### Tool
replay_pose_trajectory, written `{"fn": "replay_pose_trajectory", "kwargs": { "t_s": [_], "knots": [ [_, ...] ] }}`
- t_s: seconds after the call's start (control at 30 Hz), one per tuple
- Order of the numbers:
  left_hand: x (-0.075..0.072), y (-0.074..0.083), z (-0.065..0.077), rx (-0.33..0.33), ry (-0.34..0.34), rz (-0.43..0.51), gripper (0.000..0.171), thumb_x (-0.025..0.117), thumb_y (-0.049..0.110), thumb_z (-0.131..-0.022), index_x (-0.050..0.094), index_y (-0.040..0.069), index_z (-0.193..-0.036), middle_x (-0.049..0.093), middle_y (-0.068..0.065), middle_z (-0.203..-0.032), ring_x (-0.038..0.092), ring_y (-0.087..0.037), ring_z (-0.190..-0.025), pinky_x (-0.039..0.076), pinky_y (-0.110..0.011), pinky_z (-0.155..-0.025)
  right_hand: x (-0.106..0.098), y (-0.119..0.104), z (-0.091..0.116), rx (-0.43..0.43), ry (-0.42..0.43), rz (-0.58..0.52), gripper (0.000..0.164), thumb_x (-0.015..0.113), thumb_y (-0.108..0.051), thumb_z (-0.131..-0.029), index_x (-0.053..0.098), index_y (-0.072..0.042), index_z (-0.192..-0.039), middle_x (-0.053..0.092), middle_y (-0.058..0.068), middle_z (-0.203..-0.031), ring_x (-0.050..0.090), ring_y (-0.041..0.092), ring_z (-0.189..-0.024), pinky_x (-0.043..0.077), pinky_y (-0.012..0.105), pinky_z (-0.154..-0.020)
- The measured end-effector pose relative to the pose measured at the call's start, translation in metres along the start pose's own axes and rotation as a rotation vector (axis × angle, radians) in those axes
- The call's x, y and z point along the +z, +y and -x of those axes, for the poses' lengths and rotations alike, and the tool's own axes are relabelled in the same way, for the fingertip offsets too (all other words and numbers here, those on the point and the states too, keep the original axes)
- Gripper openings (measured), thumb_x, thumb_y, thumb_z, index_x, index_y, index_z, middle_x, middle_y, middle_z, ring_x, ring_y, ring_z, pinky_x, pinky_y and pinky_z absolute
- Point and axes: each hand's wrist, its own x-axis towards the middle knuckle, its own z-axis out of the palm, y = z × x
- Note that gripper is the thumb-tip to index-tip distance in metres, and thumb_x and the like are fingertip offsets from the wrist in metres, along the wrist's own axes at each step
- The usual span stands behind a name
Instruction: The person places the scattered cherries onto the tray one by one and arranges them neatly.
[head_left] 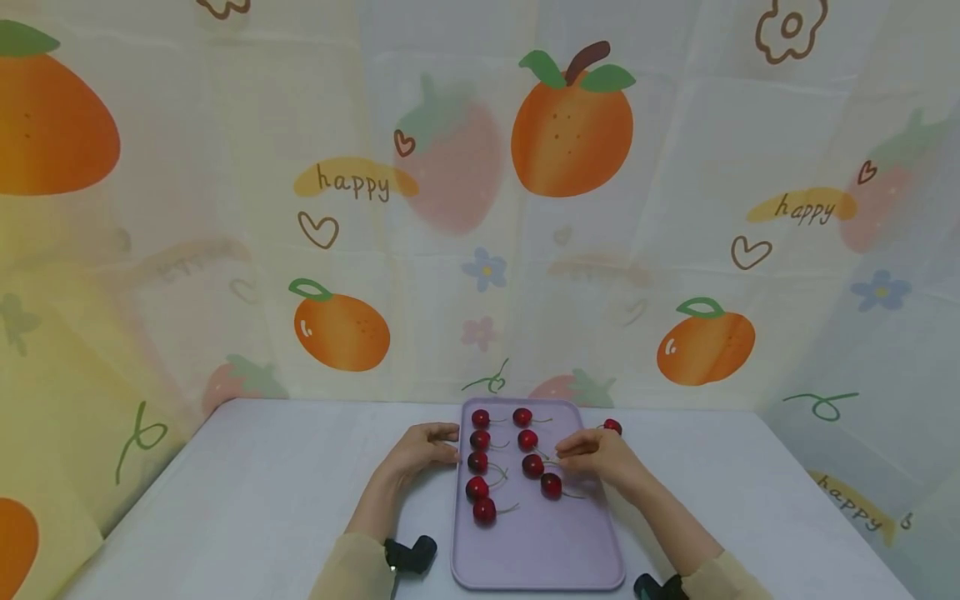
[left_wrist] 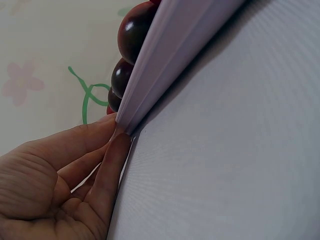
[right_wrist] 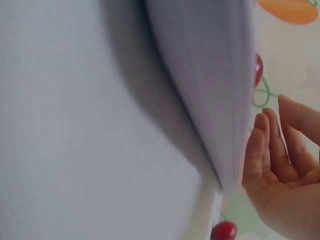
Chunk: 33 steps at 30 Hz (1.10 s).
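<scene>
A lilac tray [head_left: 540,550] lies on the table, bearing two rows of dark red cherries with stems, such as a left-row cherry [head_left: 484,512] and the nearest right-row cherry [head_left: 551,486]. At the tray's left edge, my left hand [head_left: 422,450] holds the rim; the left wrist view shows the rim [left_wrist: 145,80] between thumb and fingers. My right hand [head_left: 600,458] hovers over the tray's right side, near the right row's stems. In the right wrist view its fingers [right_wrist: 255,150] are loosely bent, with nothing visible between them.
One more cherry [head_left: 612,427] sits on the white table [head_left: 697,467], off the tray and beyond my right hand. A fruit-print cloth [head_left: 450,333] hangs behind the table. Dark wrist devices [head_left: 412,555] are worn over both sleeves.
</scene>
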Motion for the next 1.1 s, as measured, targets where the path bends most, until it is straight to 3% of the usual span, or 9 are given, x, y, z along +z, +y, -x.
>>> {"fn": "replay_pose_trajectory", "kwargs": {
  "t_s": [0.33,0.57,0.9,1.0,1.1],
  "knots": [
    [0.001,0.0,-0.001,-0.01,0.023,-0.016,0.055,0.075,0.001,-0.078,0.059,-0.005,-0.13,0.066,-0.022,-0.124,0.066,-0.013,-0.087,0.061,-0.032,-0.087,-0.02,0.007,0.001,-0.007,0.103,0.026,0.033,0.071,-0.007,-0.086,0.066,0.009,-0.115,0.071,0.026,-0.113,0.072,0.014,-0.096,0.055,0.016,-0.078],
    [0.001,0.0,-0.001,0.002,0.019,-0.017,0.055,0.075,0.002,-0.078,0.059,-0.006,-0.13,0.066,-0.023,-0.123,0.066,-0.014,-0.086,0.061,-0.033,-0.088,-0.032,0.012,-0.003,-0.001,0.206,0.002,0.035,0.072,-0.003,-0.085,0.065,0.011,-0.116,0.071,0.026,-0.113,0.065,-0.003,-0.084,0.055,0.014,-0.076],
    [0.001,0.0,-0.001,-0.001,0.011,-0.005,0.055,0.074,0.001,-0.078,0.058,-0.007,-0.131,0.065,-0.024,-0.125,0.068,-0.013,-0.084,0.062,-0.032,-0.085,-0.047,0.014,-0.008,0.079,0.407,0.018,0.039,0.073,-0.005,-0.085,0.065,0.007,-0.121,0.074,0.018,-0.111,0.062,-0.009,-0.078,0.052,0.01,-0.074],
    [0.001,0.001,0.0,-0.005,0.015,-0.005,0.055,0.073,0.001,-0.079,0.058,-0.007,-0.131,0.065,-0.024,-0.125,0.068,-0.013,-0.084,0.062,-0.032,-0.085,-0.05,0.015,-0.01,0.111,0.444,0.054,0.041,0.073,-0.009,-0.086,0.064,0.005,-0.123,0.072,0.019,-0.117,0.063,-0.004,-0.085,0.05,0.01,-0.075],
    [0.001,0.001,0.0,-0.011,0.017,-0.009,0.054,0.073,0.001,-0.08,0.058,-0.007,-0.131,0.065,-0.024,-0.126,0.068,-0.013,-0.085,0.062,-0.033,-0.086,-0.053,0.015,-0.011,0.133,0.464,0.08,0.04,0.071,-0.009,-0.086,0.064,0.004,-0.124,0.069,0.021,-0.122,0.065,0.012,-0.098,0.049,0.01,-0.075]
  ]
}}
